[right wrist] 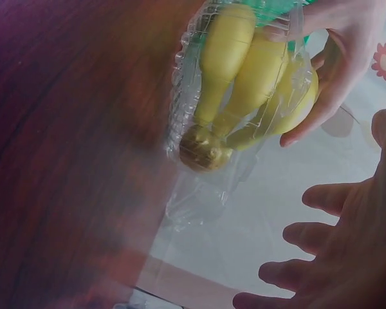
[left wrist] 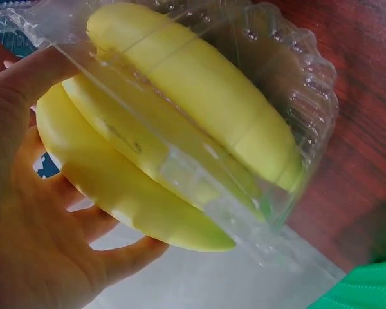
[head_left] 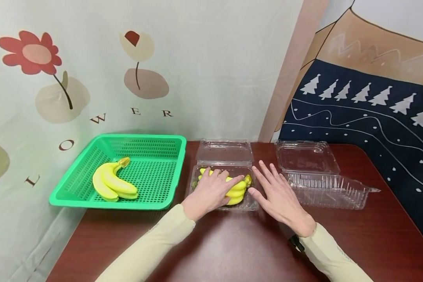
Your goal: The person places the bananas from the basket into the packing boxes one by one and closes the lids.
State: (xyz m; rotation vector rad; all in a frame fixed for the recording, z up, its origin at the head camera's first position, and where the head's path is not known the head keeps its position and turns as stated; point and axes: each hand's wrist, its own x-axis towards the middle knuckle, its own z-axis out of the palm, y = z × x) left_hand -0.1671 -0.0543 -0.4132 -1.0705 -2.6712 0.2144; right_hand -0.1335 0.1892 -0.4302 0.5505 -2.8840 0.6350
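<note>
A bunch of yellow bananas (head_left: 237,193) lies in a clear plastic clamshell box (head_left: 247,206) whose lid (head_left: 225,151) is folded back toward the curtain. My left hand (head_left: 210,191) grips this bunch from above, and the left wrist view shows the thumb on one side of the bananas (left wrist: 116,183) and the other fingers round the far side. Just right of the box hovers my right hand (head_left: 279,196), fingers spread and straight, holding nothing. The brown stem end (right wrist: 204,149) of the bunch points toward it. Part of the bunch is hidden under the left hand in the head view.
A green perforated basket (head_left: 155,184) at the left holds another banana bunch (head_left: 109,182). To the right stands a second clear clamshell box (head_left: 333,192), lid raised back. A patterned curtain (head_left: 211,70) hangs behind the dark red wooden table (head_left: 211,250).
</note>
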